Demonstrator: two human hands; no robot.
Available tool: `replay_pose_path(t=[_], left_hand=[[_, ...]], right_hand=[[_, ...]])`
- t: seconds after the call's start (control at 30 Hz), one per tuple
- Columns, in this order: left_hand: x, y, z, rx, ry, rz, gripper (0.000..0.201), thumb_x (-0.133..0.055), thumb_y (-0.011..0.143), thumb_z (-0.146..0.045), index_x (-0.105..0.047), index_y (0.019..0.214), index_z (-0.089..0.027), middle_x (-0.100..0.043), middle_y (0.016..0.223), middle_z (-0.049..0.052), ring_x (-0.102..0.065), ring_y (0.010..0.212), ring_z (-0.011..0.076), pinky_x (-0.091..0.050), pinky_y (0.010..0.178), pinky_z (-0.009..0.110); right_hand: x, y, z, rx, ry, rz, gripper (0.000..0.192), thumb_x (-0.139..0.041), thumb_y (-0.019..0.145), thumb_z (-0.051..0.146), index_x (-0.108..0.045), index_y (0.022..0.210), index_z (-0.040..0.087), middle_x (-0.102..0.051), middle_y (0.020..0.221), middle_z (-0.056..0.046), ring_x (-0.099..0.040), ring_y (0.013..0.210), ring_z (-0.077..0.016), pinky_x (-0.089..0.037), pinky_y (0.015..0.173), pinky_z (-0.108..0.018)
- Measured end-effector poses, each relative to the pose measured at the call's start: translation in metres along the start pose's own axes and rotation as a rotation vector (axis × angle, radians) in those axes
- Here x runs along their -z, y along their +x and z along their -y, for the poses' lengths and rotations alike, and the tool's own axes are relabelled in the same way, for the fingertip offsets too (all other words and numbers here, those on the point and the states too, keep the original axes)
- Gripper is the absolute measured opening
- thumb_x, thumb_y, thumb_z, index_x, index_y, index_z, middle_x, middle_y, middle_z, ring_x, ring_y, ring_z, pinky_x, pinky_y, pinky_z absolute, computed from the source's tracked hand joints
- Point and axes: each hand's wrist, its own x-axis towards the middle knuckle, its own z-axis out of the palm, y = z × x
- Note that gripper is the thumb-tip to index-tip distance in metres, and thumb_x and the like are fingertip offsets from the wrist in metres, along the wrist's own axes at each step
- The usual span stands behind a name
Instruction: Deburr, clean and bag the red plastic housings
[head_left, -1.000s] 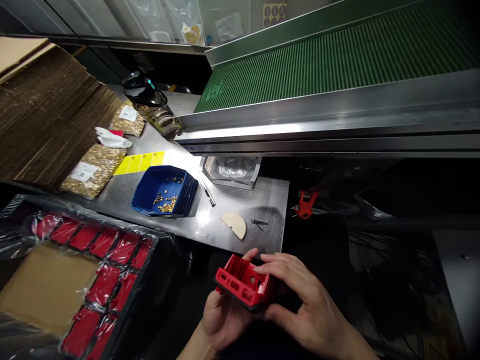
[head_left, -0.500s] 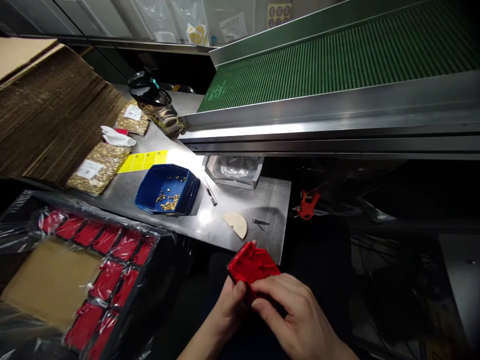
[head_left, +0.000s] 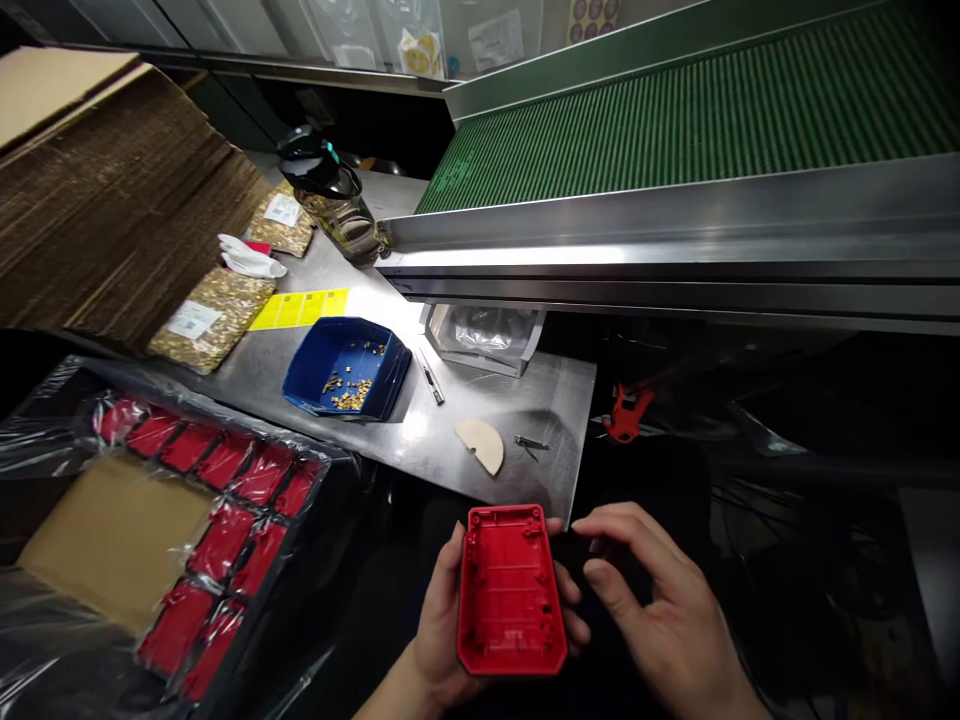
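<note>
Cradling a red plastic housing (head_left: 511,590) in the left hand (head_left: 450,630); right hand (head_left: 660,620) fingers released beside it

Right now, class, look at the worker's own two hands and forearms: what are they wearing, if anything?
Nothing shows on them. The left hand and the right hand are bare, with no gloves, rings or watch visible. Both forearms are uncovered as far as the bottom edge of the picture, so no sleeve or cuff shows. The nails are short and unpainted.
</note>
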Motion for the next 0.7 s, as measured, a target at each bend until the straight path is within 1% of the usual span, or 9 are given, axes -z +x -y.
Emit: replay_pose_path(t=[0.1, 0.2, 0.3, 0.37, 0.47, 0.5, 0.57, 0.63, 0.7], left_hand=[[-0.004, -0.001, 0.001, 0.037, -0.008, 0.017, 0.088, -0.049, 0.091, -0.078, -0.059, 0.144, -0.009, -0.075, 0.116, 0.020, -0.075, 0.103, 0.0346, -0.053, 0.093, 0.040], [-0.002, -0.002, 0.001, 0.085, 0.007, 0.027, 0.086, -0.047, 0.091, -0.079, -0.066, 0.136, -0.008, -0.077, 0.110, 0.020, -0.076, 0.096, 0.0338, -0.053, 0.089, 0.040], [0.001, -0.002, 0.003, 0.070, -0.005, 0.023, 0.085, -0.046, 0.092, -0.077, -0.060, 0.144, -0.012, -0.076, 0.116, 0.019, -0.076, 0.100, 0.0344, -0.054, 0.088, 0.040], [0.003, -0.001, 0.004, 0.049, -0.015, 0.024, 0.087, -0.047, 0.091, -0.077, -0.054, 0.149, -0.012, -0.073, 0.120, 0.020, -0.074, 0.105, 0.0357, -0.054, 0.090, 0.041], [0.009, 0.000, 0.005, 0.041, -0.024, 0.024, 0.092, -0.043, 0.092, -0.079, -0.049, 0.151, -0.008, -0.072, 0.117, 0.021, -0.074, 0.108, 0.0383, -0.055, 0.091, 0.043], [0.012, 0.000, 0.005, 0.041, -0.024, 0.022, 0.093, -0.038, 0.093, -0.080, -0.046, 0.153, -0.009, -0.072, 0.116, 0.022, -0.074, 0.107, 0.0389, -0.055, 0.089, 0.043], [0.018, -0.001, 0.003, 0.051, -0.021, 0.015, 0.093, -0.025, 0.095, -0.081, -0.035, 0.160, -0.015, -0.073, 0.113, 0.022, -0.076, 0.103, 0.0390, -0.057, 0.083, 0.044], [0.024, -0.003, -0.001, 0.075, -0.014, 0.006, 0.091, -0.014, 0.096, -0.081, -0.022, 0.164, -0.023, -0.074, 0.108, 0.022, -0.078, 0.096, 0.0380, -0.058, 0.076, 0.042], [0.030, -0.007, -0.005, 0.092, -0.001, -0.015, 0.093, -0.010, 0.094, -0.083, -0.014, 0.165, -0.024, -0.075, 0.106, 0.022, -0.079, 0.091, 0.0375, -0.058, 0.073, 0.042]], right_hand=[[0.000, 0.003, 0.000, -0.044, 0.037, 0.068, 0.020, -0.061, 0.100, 0.037, -0.066, 0.119, 0.032, -0.069, 0.110, -0.001, -0.070, 0.094, -0.0172, -0.057, 0.080, -0.023], [-0.004, 0.002, 0.001, -0.047, 0.049, 0.106, 0.021, -0.060, 0.101, 0.039, -0.065, 0.119, 0.031, -0.069, 0.109, -0.002, -0.071, 0.096, -0.0187, -0.057, 0.079, -0.024], [-0.006, 0.001, 0.000, -0.080, 0.028, 0.071, 0.019, -0.057, 0.102, 0.039, -0.066, 0.117, 0.032, -0.069, 0.109, -0.002, -0.069, 0.097, -0.0190, -0.057, 0.082, -0.026], [-0.002, 0.004, -0.008, -0.128, -0.034, 0.028, 0.020, -0.056, 0.102, 0.040, -0.066, 0.117, 0.032, -0.069, 0.112, -0.002, -0.068, 0.100, -0.0198, -0.056, 0.085, -0.028], [0.013, 0.017, -0.041, -0.218, -0.255, -0.046, 0.024, -0.053, 0.103, 0.043, -0.065, 0.120, 0.031, -0.067, 0.120, -0.004, -0.067, 0.103, -0.0226, -0.055, 0.088, -0.033], [0.020, 0.024, -0.057, -0.242, -0.374, -0.070, 0.027, -0.051, 0.103, 0.043, -0.064, 0.123, 0.030, -0.067, 0.124, -0.005, -0.066, 0.106, -0.0246, -0.055, 0.089, -0.036], [0.034, 0.039, -0.095, -0.250, -0.672, -0.093, 0.035, -0.046, 0.104, 0.039, -0.058, 0.133, 0.023, -0.064, 0.128, -0.012, -0.062, 0.113, -0.0311, -0.054, 0.092, -0.042], [0.047, 0.054, -0.131, -0.191, -0.968, -0.036, 0.048, -0.045, 0.103, 0.033, -0.048, 0.147, 0.014, -0.061, 0.132, -0.020, -0.059, 0.114, -0.0362, -0.052, 0.092, -0.046], [0.055, 0.066, -0.161, -0.091, -1.158, 0.075, 0.057, -0.046, 0.101, 0.027, -0.040, 0.155, 0.009, -0.057, 0.138, -0.024, -0.056, 0.115, -0.0382, -0.050, 0.092, -0.047]])
